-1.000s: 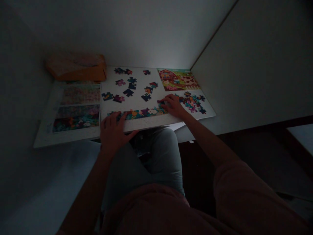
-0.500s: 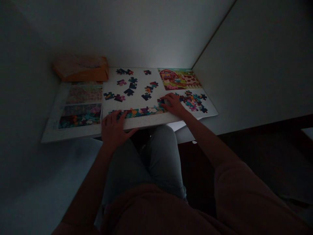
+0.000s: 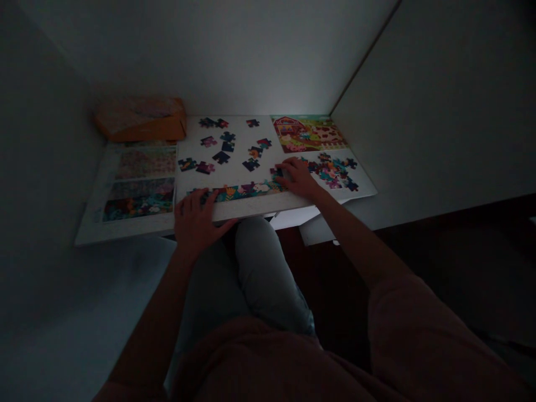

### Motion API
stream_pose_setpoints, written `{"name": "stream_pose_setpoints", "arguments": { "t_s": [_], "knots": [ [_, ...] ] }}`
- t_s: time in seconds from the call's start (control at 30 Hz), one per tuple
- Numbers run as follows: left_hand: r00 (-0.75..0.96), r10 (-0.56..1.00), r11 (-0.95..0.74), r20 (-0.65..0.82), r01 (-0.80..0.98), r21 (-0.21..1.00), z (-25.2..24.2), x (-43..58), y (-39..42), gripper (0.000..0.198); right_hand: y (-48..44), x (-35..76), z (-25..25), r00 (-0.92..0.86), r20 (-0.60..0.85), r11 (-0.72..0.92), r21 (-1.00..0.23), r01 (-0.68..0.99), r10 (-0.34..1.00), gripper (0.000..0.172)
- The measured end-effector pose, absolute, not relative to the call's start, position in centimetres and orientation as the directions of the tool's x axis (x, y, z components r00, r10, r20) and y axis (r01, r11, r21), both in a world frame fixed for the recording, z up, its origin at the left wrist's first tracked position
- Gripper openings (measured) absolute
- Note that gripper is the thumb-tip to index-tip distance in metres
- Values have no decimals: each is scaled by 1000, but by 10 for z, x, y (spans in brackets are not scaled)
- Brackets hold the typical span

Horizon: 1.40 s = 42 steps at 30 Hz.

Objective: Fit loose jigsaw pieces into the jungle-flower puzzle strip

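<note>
A joined strip of jigsaw puzzle (image 3: 247, 190) runs along the front of the white table. My left hand (image 3: 196, 222) lies over the strip's left end, fingers spread and thumb stretched along the table edge. At the right end, my right hand (image 3: 299, 180) has its thumb and fingers closed on a dark puzzle piece (image 3: 276, 172), just above the strip; whether the two are joined is hard to see in this dim light. Loose puzzle pieces (image 3: 221, 157) are scattered behind the strip. A heap of puzzle pieces (image 3: 330, 171) lies right of my right hand.
A farm picture (image 3: 310, 134) lies at the back right. An orange box (image 3: 144, 131) stands at the back left, behind a printed picture sheet (image 3: 140, 192). Walls close off the back and right of the table (image 3: 234, 211). My legs are below its front edge.
Both hands stay in nearly the same place, the right one still at the same puzzle piece. My knee has shifted left under the table edge, and the view has moved slightly.
</note>
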State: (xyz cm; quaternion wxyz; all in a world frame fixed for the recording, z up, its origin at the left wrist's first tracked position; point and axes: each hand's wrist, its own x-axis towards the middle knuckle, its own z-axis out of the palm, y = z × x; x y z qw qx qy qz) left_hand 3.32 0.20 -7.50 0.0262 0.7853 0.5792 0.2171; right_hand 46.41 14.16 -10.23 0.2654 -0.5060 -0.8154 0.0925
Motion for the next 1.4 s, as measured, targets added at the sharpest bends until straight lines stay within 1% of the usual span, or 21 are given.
{"name": "stream_pose_setpoints", "arguments": {
  "t_s": [0.13,0.27,0.33,0.43,0.57,0.7,0.83,1.0,1.13,1.23,1.4],
  "knots": [
    [250,902,-355,351,894,275,-80,32,3,97,144,467,-103,-353,343,483,-457,747,870,51],
    [261,891,-366,371,898,246,-79,31,2,98,144,468,-103,-318,338,459,-536,708,886,61],
    [267,890,-362,369,906,219,-77,31,1,97,143,468,-101,-314,335,457,-570,683,888,63],
    [264,900,-347,348,916,201,-74,32,1,97,140,467,-98,-309,324,447,-617,647,894,58],
    [243,912,-323,330,922,214,-73,32,0,96,135,466,-95,-290,298,413,-726,550,910,51],
    [229,929,-296,292,931,212,-68,33,-2,96,136,466,-99,-261,321,409,-794,450,911,46],
    [210,941,-275,266,932,236,-64,35,-3,96,139,467,-104,-243,368,437,-818,375,897,49],
    [222,930,-283,292,941,185,-65,33,-3,95,135,465,-101,-252,385,456,-813,362,888,40],
    [220,930,-282,294,941,187,-66,32,-3,93,130,464,-95,-225,360,421,-829,368,905,42],
    [219,933,-279,285,942,189,-67,30,-3,96,127,466,-93,-220,349,407,-842,354,911,44],
    [215,934,-279,284,938,206,-68,29,-3,96,123,468,-91,-215,342,399,-846,352,915,53]
  ]
}}
